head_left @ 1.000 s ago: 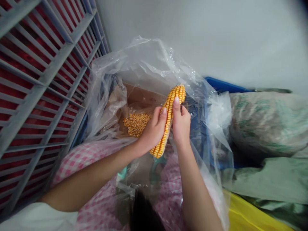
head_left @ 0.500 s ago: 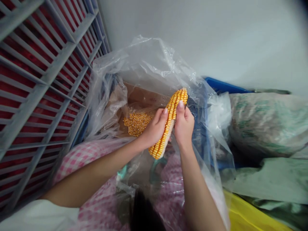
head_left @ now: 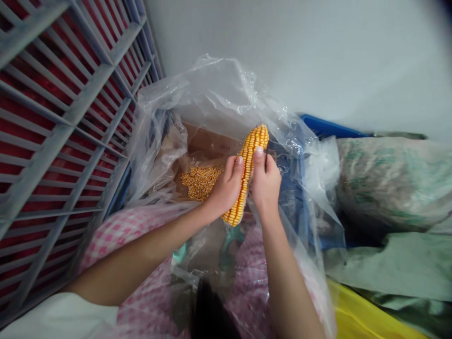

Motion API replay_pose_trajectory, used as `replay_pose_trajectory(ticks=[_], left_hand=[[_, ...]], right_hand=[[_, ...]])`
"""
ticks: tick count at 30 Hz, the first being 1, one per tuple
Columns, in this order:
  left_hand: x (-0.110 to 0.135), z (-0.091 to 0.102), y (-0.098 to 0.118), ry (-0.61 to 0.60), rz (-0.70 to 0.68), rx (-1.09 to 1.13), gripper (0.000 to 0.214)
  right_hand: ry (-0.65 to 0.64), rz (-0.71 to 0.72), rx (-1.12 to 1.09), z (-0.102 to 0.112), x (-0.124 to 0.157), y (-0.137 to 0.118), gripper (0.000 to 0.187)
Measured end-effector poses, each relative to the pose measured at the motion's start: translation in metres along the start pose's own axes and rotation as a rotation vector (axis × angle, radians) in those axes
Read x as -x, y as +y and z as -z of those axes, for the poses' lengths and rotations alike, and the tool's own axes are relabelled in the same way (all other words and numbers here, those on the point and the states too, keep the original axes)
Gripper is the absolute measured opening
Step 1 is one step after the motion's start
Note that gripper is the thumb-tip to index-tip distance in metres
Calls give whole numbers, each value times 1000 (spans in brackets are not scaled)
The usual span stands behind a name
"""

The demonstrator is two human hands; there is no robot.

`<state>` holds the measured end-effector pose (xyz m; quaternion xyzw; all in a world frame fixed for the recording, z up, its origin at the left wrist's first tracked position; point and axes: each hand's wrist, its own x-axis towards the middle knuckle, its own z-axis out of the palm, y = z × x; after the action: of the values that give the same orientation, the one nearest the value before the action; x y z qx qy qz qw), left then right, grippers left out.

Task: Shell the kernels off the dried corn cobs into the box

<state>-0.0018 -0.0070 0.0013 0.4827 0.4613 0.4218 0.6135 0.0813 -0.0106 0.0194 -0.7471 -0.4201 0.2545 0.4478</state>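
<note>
Both hands grip one corn cob (head_left: 248, 165) from opposite sides, holding it tilted over the open mouth of a clear plastic bag (head_left: 212, 101); the cob's tip points up and away toward the wall, its blunt end down toward the person's lap. The left hand (head_left: 226, 188) wraps the lower half, fingers curled round the far side and thumb laid flat along the rows of kernels; the right hand (head_left: 265, 181) closes on the upper half, fingers pressed together behind the cob and thumb pushing on the kernels just beside the left thumb. A thin dark sliver shows beside the right thumb; what it is cannot be told. Below and left of the cob, inside the bag, a heap of loose kernels (head_left: 200, 180) lies on a brown cardboard box (head_left: 212, 141). A grey metal grille (head_left: 63, 117) with red behind it stands to the left; a blue crate (head_left: 326, 126) edge and pale green sacks (head_left: 391, 179) lie to the right, with something yellow (head_left: 360, 315) at the lower right; pink checked cloth (head_left: 141, 292) covers the person's lap.
</note>
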Motion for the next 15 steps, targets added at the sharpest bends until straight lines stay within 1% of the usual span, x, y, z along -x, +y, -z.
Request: replay_pose_trajectory(ticks=[1,3,8,11,13,15], left_hand=[[0,0,-1,19,-47,-16,31],[-1,1,-2,23,-69,-24,32],[-2,2,-4,16,-8,-43,32],[-2,3,-6,37,20,-38,32],[-2,3,-5,27,90,6,32],[0,2,-3,-17,209,90,35]], right_hand=[[-2,24,18,-1,1,-1,44],[-15,57,44,-3,2,-2,42],[-16,143,123,-4,1,1,43],[-25,158,129,-4,1,4,42],[-32,158,117,-4,2,6,41],[-39,156,85,-2,2,8,41]])
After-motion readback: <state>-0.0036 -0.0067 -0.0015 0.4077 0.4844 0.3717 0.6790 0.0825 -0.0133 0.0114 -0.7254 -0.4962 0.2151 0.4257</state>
